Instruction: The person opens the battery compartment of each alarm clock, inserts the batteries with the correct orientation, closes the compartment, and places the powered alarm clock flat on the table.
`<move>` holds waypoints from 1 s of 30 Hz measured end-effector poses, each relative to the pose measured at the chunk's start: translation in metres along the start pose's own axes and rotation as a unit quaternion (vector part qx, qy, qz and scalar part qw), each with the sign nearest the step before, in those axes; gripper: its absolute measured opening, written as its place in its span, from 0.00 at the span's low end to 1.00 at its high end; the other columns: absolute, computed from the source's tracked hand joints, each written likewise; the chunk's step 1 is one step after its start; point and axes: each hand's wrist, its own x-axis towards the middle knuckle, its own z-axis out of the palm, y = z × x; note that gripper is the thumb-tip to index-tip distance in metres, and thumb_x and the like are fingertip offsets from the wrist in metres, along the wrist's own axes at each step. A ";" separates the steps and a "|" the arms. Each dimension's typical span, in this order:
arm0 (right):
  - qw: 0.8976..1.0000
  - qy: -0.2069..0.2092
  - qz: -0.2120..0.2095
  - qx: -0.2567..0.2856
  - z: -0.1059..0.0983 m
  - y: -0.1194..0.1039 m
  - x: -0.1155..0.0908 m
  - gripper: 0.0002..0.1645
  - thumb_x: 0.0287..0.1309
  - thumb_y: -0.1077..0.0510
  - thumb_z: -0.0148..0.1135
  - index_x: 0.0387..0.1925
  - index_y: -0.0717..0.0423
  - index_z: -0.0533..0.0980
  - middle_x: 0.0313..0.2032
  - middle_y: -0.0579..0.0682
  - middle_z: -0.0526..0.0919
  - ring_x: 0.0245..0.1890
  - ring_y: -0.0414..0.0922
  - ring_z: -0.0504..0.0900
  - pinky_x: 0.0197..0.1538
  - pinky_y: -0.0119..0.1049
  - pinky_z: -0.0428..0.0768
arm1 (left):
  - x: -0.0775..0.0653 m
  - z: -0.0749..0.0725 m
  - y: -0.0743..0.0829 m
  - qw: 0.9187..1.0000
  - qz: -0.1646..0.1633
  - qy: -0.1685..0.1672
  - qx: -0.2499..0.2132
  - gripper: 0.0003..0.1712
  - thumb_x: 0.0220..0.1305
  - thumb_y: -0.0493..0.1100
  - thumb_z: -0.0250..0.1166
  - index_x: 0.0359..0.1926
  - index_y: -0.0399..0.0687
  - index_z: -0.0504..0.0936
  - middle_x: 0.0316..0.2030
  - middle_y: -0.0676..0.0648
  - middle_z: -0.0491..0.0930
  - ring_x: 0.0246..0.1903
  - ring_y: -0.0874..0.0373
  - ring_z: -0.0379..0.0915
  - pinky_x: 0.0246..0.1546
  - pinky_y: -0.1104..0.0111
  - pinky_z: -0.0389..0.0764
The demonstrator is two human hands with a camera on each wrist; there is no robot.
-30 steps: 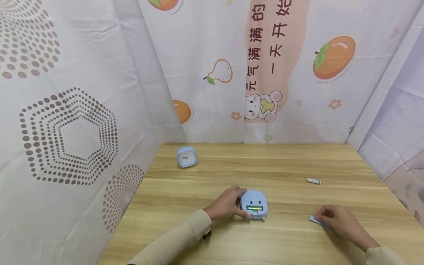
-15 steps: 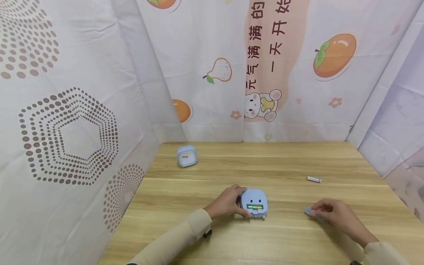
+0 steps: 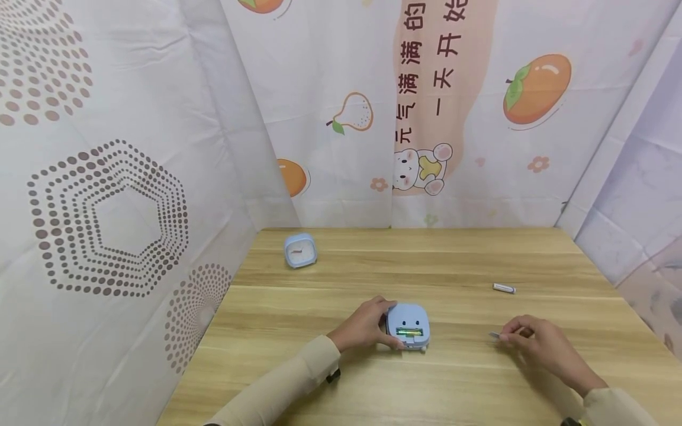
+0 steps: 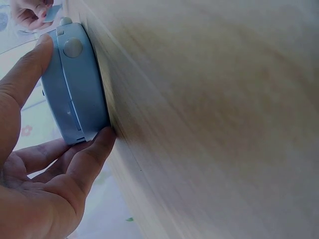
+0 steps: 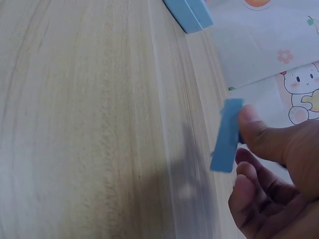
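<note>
Moved since a second ago: right hand (image 3: 543,349), with its small blue cover (image 5: 228,137), now slightly farther from the person and the cover nearly edge-on to the head view.

Right hand: thumb and finger pinching the cover along one long side; most of the strip projects beyond the fingertips, towards the case; remaining fingers curled in behind.

Left hand (image 3: 364,326): thumb and fingers spread around the left side of a light-blue case (image 3: 408,316), thumb at the near edge, fingertips at the far edge, one close to the wooden table (image 3: 453,390).

Case: lying on the table, slotted side up, one green-yellow battery (image 3: 409,332) in the slot; well apart from the cover.

Also: loose white battery (image 3: 504,288), beyond the right hand; blue clock (image 3: 301,251), far left.
</note>
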 end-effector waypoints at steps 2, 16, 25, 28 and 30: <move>1.000 0.009 -0.008 0.009 0.003 0.000 0.001 0.06 0.67 0.50 0.68 0.38 0.46 0.81 0.29 0.42 0.82 0.28 0.38 0.77 0.28 0.33 0.75 | 0.001 0.001 -0.002 1.000 0.001 -0.001 0.005 0.58 0.47 0.64 0.81 0.74 0.43 0.70 0.59 0.49 0.76 0.54 0.63 0.71 0.59 0.69 0.75; 0.995 -0.017 -0.017 0.097 0.018 -0.012 0.006 0.09 0.73 0.55 0.62 0.42 0.58 0.79 0.27 0.48 0.82 0.22 0.39 0.78 0.23 0.34 0.79 | 0.000 0.000 -0.002 1.000 0.003 -0.002 0.004 0.58 0.48 0.64 0.80 0.74 0.43 0.69 0.59 0.50 0.75 0.54 0.63 0.71 0.58 0.70 0.75; 1.000 -0.002 -0.009 0.011 0.021 -0.013 0.003 0.09 0.71 0.52 0.64 0.35 0.50 0.82 0.34 0.42 0.85 0.32 0.34 0.80 0.35 0.30 0.79 | -0.001 -0.001 -0.001 1.000 0.004 0.000 0.003 0.57 0.48 0.64 0.81 0.74 0.43 0.69 0.60 0.49 0.75 0.55 0.62 0.72 0.58 0.69 0.75; 1.000 -0.003 -0.020 0.004 0.023 -0.011 0.002 0.05 0.71 0.56 0.65 0.36 0.49 0.82 0.39 0.43 0.87 0.38 0.32 0.81 0.41 0.29 0.81 | -0.001 -0.001 -0.001 1.000 0.005 -0.001 0.006 0.57 0.49 0.64 0.80 0.74 0.43 0.69 0.60 0.49 0.75 0.55 0.63 0.71 0.59 0.69 0.74; 1.000 -0.006 -0.022 0.007 0.024 -0.010 0.001 0.04 0.71 0.57 0.64 0.37 0.49 0.83 0.40 0.43 0.88 0.40 0.32 0.82 0.42 0.29 0.81 | 0.000 -0.001 -0.001 1.000 0.005 -0.001 0.007 0.57 0.48 0.64 0.80 0.74 0.43 0.69 0.60 0.49 0.75 0.55 0.63 0.71 0.59 0.69 0.74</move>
